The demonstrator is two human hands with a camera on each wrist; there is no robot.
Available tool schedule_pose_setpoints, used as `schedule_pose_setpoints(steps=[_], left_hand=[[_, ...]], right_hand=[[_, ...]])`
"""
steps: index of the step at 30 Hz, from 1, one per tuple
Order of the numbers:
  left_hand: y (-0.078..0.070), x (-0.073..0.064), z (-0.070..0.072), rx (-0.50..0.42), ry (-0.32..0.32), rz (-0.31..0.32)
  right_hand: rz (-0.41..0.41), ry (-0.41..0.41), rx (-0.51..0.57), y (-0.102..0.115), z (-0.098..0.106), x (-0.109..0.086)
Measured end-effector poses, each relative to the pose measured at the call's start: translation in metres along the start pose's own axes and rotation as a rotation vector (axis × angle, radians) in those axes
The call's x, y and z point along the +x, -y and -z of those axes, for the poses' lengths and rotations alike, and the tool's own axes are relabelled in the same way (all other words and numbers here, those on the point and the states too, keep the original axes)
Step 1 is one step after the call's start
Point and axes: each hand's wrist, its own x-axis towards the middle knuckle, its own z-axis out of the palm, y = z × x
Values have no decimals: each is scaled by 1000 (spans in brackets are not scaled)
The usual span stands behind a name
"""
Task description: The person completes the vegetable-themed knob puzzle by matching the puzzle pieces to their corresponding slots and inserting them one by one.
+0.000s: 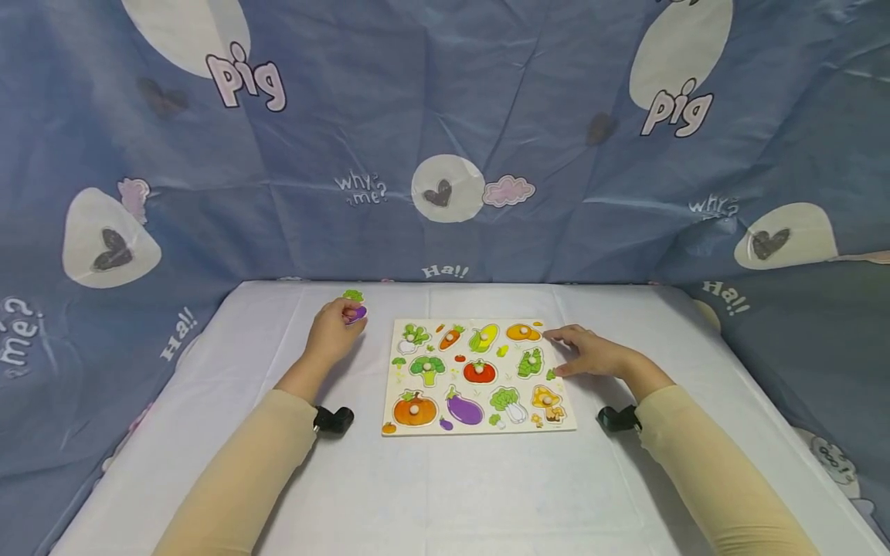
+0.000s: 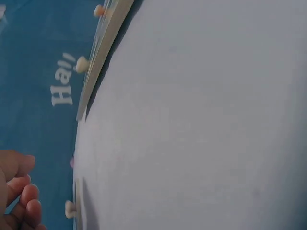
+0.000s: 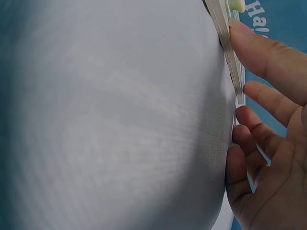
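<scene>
In the head view my left hand [image 1: 336, 330] is left of a wooden vegetable puzzle board [image 1: 445, 424], over a purple eggplant piece [image 1: 358, 314] that shows between thumb and fingers. A leafy green piece [image 1: 353, 295] lies just beyond it. The left wrist view shows my loosely curled fingers [image 2: 31, 191] apart from a knobbed piece [image 2: 71, 209] lying on the table. My right hand [image 1: 594, 354] spreads its fingers at the board's right edge, the thumb tip against that edge in the right wrist view.
A white cloth covers the table [image 1: 487, 494]. Knobbed pieces such as the pumpkin [image 1: 414, 410] and tomato [image 1: 480, 373] sit in the board; the eggplant slot [image 1: 464, 408] shows its printed picture. A blue patterned curtain [image 1: 389, 239] hangs behind the table and at both sides.
</scene>
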Motion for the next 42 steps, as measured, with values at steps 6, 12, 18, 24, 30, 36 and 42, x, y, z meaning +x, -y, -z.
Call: schedule_pose_setpoints(steps=[6,12,18,24,30,36,42], left_hand=[[12,16,0,57,7,70],[17,24,1,70,59,140],[20,27,3,27,111,180],[21,28,4,55,126,179],[19,29,5,161,144,146],[13,31,5,257,215,161],[12,29,5,326,248,123]], right_hand=[[-3,-3,-6,-3,0,0],[-8,-1,2,-2,-1,-1],[4,0,7,0,-2,-2],[16,-3,-6,2,-1,-3],[7,-5,-9,3,1,-3],[4,-3,-21,3,1,-2],[-8,-5,-32,2,0,-2]])
